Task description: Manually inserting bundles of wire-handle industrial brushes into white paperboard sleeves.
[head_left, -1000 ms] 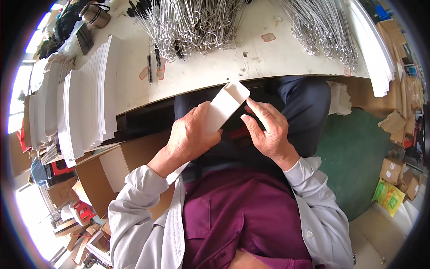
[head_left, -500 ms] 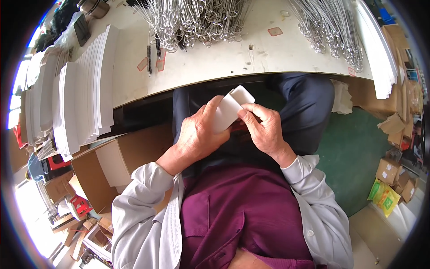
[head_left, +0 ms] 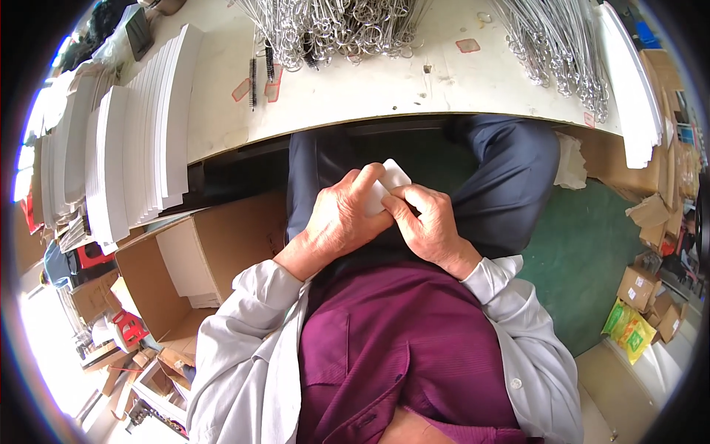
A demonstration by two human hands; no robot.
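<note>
Above my lap, both hands are on a small white box that looks like thin card, its rounded end flap sticking out at the top. My left hand is wrapped round the body of it, thumb along the upper side. With thumb and fingers pinched, my right hand grips the box's right side near the flap. Fingers cover most of the lower part, so what is inside cannot be seen.
A white table carries looped wire-handled brushes, another wire bundle and small dark-bristled brushes. Stacks of folded white card stand at left, more card at right. Below left sits an open cardboard box.
The white box has come lower and nearer my body, tilted so that less of its body shows. My hands have moved closer together, both still holding it.
</note>
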